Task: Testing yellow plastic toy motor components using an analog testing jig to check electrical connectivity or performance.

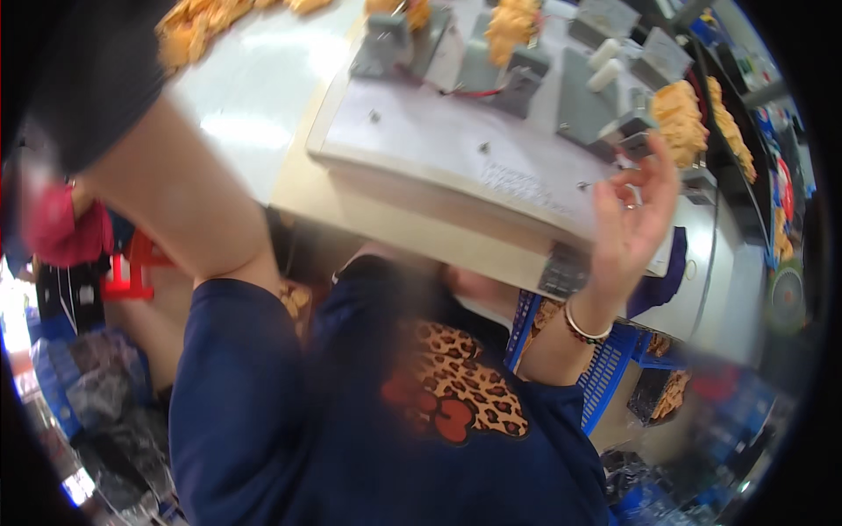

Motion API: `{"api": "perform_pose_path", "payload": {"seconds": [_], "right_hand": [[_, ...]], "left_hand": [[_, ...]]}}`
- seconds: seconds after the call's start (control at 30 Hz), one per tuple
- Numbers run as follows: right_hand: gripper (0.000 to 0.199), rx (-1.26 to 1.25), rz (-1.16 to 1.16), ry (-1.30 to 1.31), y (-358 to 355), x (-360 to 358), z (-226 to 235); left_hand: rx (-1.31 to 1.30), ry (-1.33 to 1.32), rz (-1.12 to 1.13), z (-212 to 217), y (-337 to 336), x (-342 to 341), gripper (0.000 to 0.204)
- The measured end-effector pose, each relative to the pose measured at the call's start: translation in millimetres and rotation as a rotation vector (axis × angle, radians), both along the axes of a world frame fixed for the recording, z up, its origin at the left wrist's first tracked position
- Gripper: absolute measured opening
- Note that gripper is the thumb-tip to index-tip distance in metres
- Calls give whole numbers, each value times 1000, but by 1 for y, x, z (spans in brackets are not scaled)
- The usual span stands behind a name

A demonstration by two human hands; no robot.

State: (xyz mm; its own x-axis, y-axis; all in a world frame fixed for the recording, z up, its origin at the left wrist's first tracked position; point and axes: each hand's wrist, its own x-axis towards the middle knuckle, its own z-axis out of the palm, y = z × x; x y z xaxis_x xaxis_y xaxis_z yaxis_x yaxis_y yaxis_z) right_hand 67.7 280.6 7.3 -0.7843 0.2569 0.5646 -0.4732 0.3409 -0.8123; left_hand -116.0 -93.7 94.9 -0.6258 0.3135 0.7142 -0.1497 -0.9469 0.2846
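Note:
My right hand point(638, 215) is raised beside a grey fixture block point(637, 124) at the right end of the white fixture board point(421, 140). Its fingers are partly bent, the thumb stands apart from them, and nothing shows in it. The fingertips are close to the block; whether they touch it I cannot tell. Just beyond them, a lumpy orange moulded piece point(678, 121) sits on a fixture. Another orange piece point(511, 33) rests on a grey fixture further left. My left forearm point(184, 188) reaches up to the left into a dark sleeve; the left hand is not visible.
More orange pieces point(200, 31) lie on the table point(254, 96) at the far left, and others line a dark rack point(730, 130) at the right. Blue plastic baskets point(605, 373) stand below the table. Red stool parts point(132, 276) are on the left.

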Motion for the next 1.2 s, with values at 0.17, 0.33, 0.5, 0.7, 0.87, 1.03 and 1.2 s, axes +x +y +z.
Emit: {"api": "perform_pose_path", "payload": {"seconds": [0.17, 0.33, 0.5, 0.7, 0.87, 1.03, 1.2], "right_hand": [[65, -15, -174, 68, 14, 20, -13], [49, -57, -216, 111, 43, 57, -27], [39, 74, -236, 80, 42, 50, -23], [26, 305, -183, 62, 29, 56, -20], [20, 387, -213, 9, 25, 61, -24], [20, 384, -216, 3, 26, 58, -25], [19, 394, -233, 49, 24, 55, -16]], "left_hand": [[-585, -649, 447, -167, -163, 130, 32], [-922, -1363, 748, -344, -205, 333, 26], [-1132, -1410, 943, -533, -231, 375, 33], [-1016, -1667, 1116, -543, -220, 294, 38], [-831, -1855, 1301, -559, -242, 333, 35], [-2876, -1040, 685, -580, -245, 437, 57], [-2000, -1636, 2031, -556, -282, 425, 34]]}}
